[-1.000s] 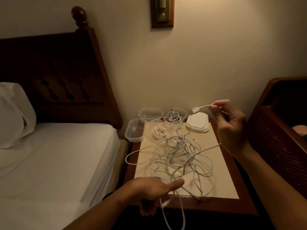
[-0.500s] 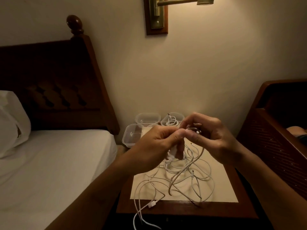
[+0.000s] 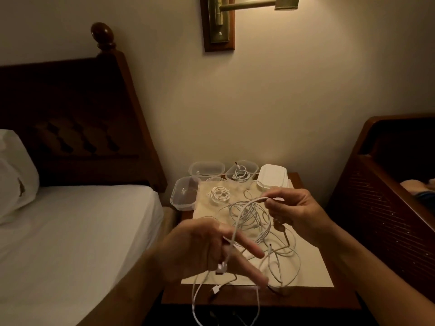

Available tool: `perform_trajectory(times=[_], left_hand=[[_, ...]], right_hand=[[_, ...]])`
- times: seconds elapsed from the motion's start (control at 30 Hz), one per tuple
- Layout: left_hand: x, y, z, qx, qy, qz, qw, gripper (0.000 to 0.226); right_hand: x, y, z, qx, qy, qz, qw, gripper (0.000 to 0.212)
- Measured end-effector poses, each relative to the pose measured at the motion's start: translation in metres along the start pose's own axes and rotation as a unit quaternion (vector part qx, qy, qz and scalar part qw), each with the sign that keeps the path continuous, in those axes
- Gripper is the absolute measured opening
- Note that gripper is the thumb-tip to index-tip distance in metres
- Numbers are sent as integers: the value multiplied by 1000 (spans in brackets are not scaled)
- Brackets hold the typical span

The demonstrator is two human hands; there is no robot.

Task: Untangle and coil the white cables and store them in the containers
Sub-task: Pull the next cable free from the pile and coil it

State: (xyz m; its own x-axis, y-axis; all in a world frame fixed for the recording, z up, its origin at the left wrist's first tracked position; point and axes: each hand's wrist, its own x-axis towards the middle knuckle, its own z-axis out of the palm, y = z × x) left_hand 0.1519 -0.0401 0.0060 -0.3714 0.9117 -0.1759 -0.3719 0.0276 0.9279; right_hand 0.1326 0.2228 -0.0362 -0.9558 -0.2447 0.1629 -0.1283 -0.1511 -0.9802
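A tangle of white cables (image 3: 256,222) lies on the nightstand (image 3: 306,274). My right hand (image 3: 294,212) pinches one white cable (image 3: 244,208) near its top. That cable runs down across my left hand (image 3: 211,248), whose fingers are spread and mostly straight; its plug (image 3: 221,269) hangs below the palm. Whether the left thumb clamps the cable is hidden. A coiled cable (image 3: 220,194) lies loose on the tabletop. Another coil (image 3: 240,174) sits in a clear container (image 3: 242,169) at the back.
Two clear containers without cables stand at the back left (image 3: 207,169) and left edge (image 3: 184,196). White lids (image 3: 273,180) are stacked at the back right. A bed (image 3: 70,231) is left, a wooden chair (image 3: 388,196) right, a wall lamp (image 3: 221,22) above.
My hands have moved apart: the right hand stayed up over the table, the left dropped toward me, and the cable now stretches between them. The camera view barely shifted.
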Motion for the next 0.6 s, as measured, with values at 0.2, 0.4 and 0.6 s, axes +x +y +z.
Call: perform_trajectory(times=[0.2,0.4,0.6], left_hand=[[29,-10,-1,-112,0,15,994,81],[35,-10,4,-132,51,109,984,58],[46,-5,-15,-175,124,156,964,50]], right_hand=[[14,-6,35,-47,7,-35,998,23],[6,16,50,-128,86,-4,988,14],[-27,38,77,-241,125,-1,962,25]])
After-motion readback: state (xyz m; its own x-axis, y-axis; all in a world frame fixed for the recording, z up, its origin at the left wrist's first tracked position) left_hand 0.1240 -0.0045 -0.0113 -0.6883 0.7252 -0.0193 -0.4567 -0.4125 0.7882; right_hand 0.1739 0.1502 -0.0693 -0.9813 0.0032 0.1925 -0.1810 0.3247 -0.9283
